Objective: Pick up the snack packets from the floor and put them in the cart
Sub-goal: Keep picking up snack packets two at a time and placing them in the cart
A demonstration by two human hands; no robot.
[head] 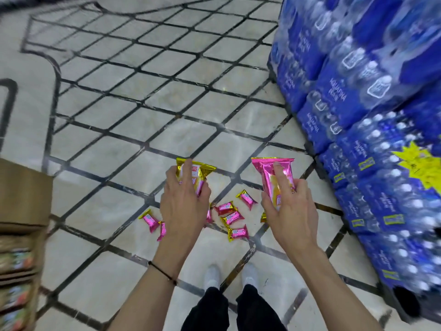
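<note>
My left hand (182, 201) grips a gold and pink snack packet (198, 172), held above the cart's wire mesh. My right hand (290, 206) grips a pink snack packet (274, 173) at about the same height. The black wire cart (133, 101) fills the middle of the view, and I look down through its mesh bottom. Several small pink and gold packets (232, 217) lie on the tiled floor below, between and under my hands. One more packet (150, 220) lies to the left of my left wrist.
Stacked blue shrink-wrapped packs of water bottles (372, 130) stand close on the right. A cardboard box and shelves of goods (21, 235) are at the left edge. My two white shoes (231, 275) stand on the tiles below.
</note>
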